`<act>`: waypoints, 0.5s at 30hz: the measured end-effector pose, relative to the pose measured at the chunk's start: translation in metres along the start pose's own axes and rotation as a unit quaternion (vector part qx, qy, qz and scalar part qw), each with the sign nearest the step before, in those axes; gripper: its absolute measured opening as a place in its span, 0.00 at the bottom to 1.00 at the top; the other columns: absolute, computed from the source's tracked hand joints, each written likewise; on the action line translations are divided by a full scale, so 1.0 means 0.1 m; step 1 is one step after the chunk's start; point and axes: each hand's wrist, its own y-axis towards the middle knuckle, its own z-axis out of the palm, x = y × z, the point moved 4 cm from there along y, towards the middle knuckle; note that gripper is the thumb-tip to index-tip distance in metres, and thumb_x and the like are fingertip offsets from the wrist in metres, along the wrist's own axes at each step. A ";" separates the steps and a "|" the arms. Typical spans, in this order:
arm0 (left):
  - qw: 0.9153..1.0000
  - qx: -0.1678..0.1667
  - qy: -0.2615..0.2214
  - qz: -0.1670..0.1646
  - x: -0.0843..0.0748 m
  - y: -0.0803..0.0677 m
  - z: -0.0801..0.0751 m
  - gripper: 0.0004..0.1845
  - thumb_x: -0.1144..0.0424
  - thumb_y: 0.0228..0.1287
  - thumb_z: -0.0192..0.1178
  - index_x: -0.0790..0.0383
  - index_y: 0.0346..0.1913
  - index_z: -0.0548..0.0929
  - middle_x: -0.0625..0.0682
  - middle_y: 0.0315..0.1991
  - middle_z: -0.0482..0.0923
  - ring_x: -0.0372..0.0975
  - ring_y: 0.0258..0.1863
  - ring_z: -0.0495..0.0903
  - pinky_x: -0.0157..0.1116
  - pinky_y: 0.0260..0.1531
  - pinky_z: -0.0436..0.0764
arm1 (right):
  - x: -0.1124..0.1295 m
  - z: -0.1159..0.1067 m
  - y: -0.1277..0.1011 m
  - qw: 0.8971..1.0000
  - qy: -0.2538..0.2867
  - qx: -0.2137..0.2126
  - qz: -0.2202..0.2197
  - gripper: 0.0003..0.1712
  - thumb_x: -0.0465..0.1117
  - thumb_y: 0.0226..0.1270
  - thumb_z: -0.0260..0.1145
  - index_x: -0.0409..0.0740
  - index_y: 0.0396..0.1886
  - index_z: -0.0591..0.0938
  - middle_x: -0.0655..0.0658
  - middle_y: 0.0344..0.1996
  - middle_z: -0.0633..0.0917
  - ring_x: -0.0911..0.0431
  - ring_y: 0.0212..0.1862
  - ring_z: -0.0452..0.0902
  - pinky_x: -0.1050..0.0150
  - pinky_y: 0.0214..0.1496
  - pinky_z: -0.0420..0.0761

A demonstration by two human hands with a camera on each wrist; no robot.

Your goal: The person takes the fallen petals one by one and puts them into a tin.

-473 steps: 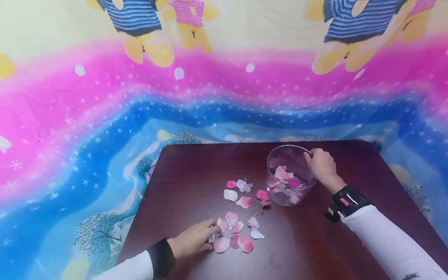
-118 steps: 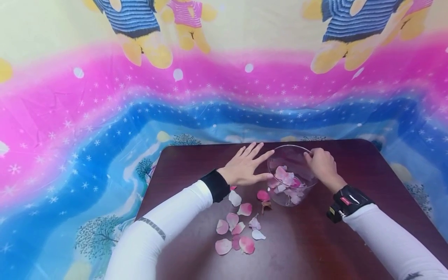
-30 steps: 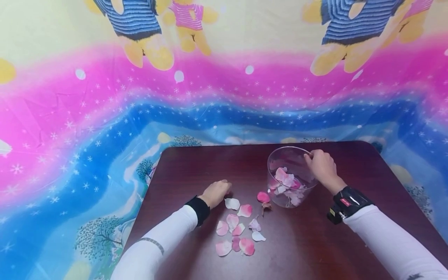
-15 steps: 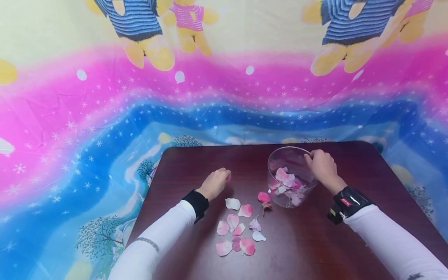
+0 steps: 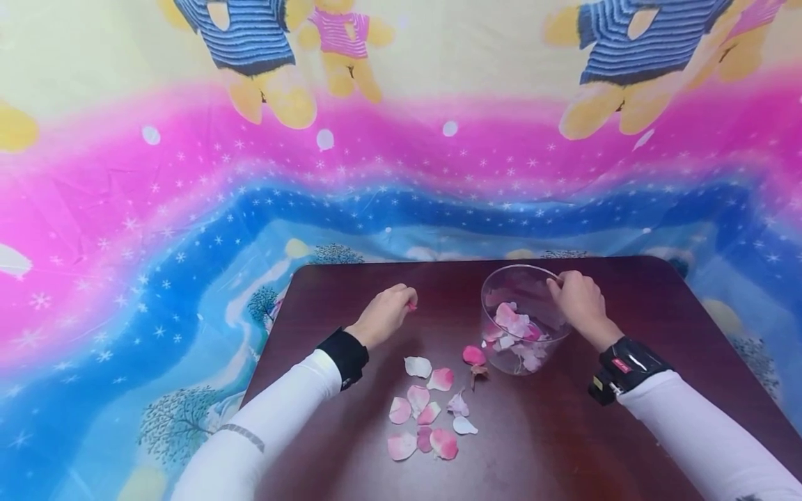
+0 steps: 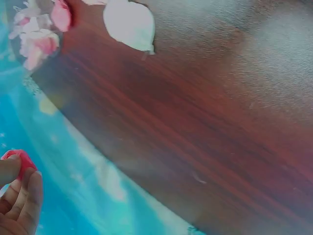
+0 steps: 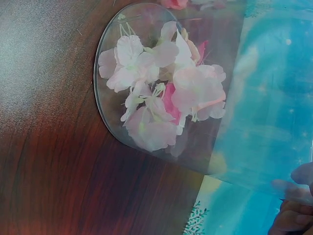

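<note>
Red petal (image 6: 24, 164), small and soft-looking, is sitting between thumb and fingertips of the left hand (image 5: 383, 316), left of centre in the head view; this hand is pinching it lightly, a hold that probably suits something so thin. It is hovering above the table (image 5: 564, 438), well apart from the clear jar (image 5: 526, 289). Right hand (image 5: 584, 306) is gripping the jar's rim, right of centre, presumably steadying a light vessel; by taking the right side of the rim, it is leaving the mouth uncovered toward the left. Jar is standing on the table, glass or plastic, cannot tell which. Pale and pink blossoms (image 5: 510, 320) are lying heaped low inside, showing through the wall in the right wrist view. Loose petals (image 5: 441, 379) are lying across the lower middle of the head view, apparently flat because so thin: white petal (image 5: 418, 367) at the top, pale blossom (image 5: 457, 405) toward the right. Deep-pink petal (image 5: 474, 355) is resting just beside the jar's lower left, brown scrap (image 5: 479, 374) beside it, contact unclear. Patterned cloth (image 5: 438, 174) is hanging behind, filling the upper frame.
</note>
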 end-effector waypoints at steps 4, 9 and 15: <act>1.000 -0.002 0.006 0.026 -0.12 0.01 -0.07 0.05 0.72 0.68 0.62 0.58 0.37 0.81 0.49 0.35 0.79 0.39 0.37 0.80 0.37 0.42 0.83 | 0.01 0.00 0.00 1.000 -0.001 0.004 0.001 0.18 0.45 0.75 0.60 0.32 0.38 0.85 0.33 0.27 0.85 0.42 0.30 0.80 0.52 0.25 0.73; 0.999 -0.014 -0.001 0.052 -0.27 0.03 -0.16 0.05 0.72 0.68 0.62 0.57 0.38 0.81 0.48 0.36 0.79 0.38 0.38 0.80 0.36 0.42 0.82 | 0.01 0.00 -0.01 1.000 0.000 0.007 0.003 0.19 0.45 0.75 0.60 0.32 0.38 0.85 0.33 0.27 0.85 0.42 0.30 0.80 0.52 0.25 0.73; 0.997 -0.029 -0.014 0.067 -0.41 0.07 -0.26 0.05 0.71 0.68 0.63 0.57 0.39 0.81 0.48 0.37 0.80 0.37 0.39 0.80 0.35 0.44 0.82 | 0.00 0.00 -0.01 1.000 -0.002 0.003 0.003 0.19 0.46 0.75 0.59 0.32 0.39 0.85 0.33 0.28 0.85 0.42 0.30 0.80 0.51 0.26 0.73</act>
